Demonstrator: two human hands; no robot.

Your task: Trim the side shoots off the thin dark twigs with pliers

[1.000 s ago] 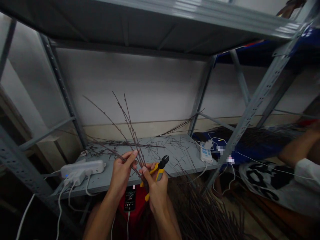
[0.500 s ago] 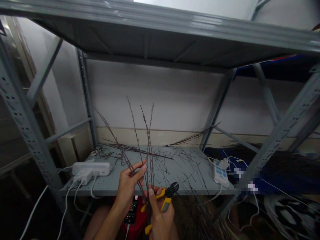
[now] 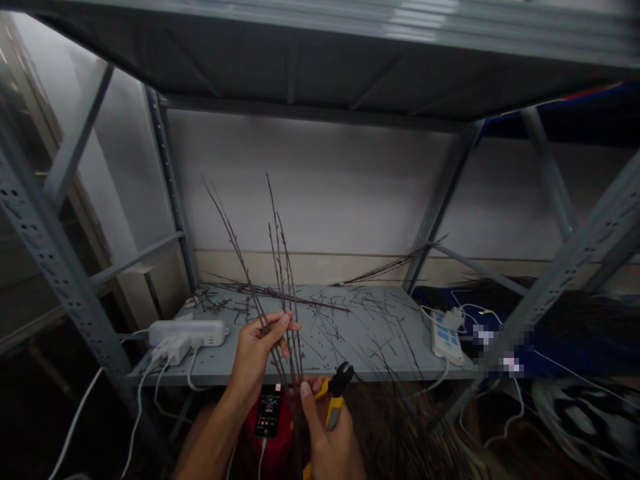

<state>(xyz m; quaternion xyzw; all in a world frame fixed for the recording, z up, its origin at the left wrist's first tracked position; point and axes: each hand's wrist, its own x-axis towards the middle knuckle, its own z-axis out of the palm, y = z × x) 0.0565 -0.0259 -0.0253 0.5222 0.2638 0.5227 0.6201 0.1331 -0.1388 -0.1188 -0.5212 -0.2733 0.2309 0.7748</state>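
Several thin dark twigs point(image 3: 243, 263) stand upright between my hands, fanned out at their tops. My left hand point(image 3: 257, 347) has its thumb and fingers closed round some of them, partway up the stems. Lower down, my right hand point(image 3: 327, 423) grips the stems' lower part with thumb and fingers. That same hand also holds diagonal cutters point(image 3: 340, 385) with yellow-and-grey handles, their dark jaws pointing up and to the right, away from the twigs. The lower ends of the stems run out of view at the bottom.
Cut twig bits and longer twigs point(image 3: 300, 301) lie over the grey metal shelf point(image 3: 320, 377). White power strips stand at the shelf's left point(image 3: 213, 331) and right point(image 3: 447, 340). Below, a phone point(image 3: 269, 410) rests on something red. More twigs point(image 3: 420, 427) fill the floor area at right.
The twigs have shifted left, with their tops drawn closer together in two groups. My left hand has come slightly down the view's left side of the stems; the cutters stay in my right hand.
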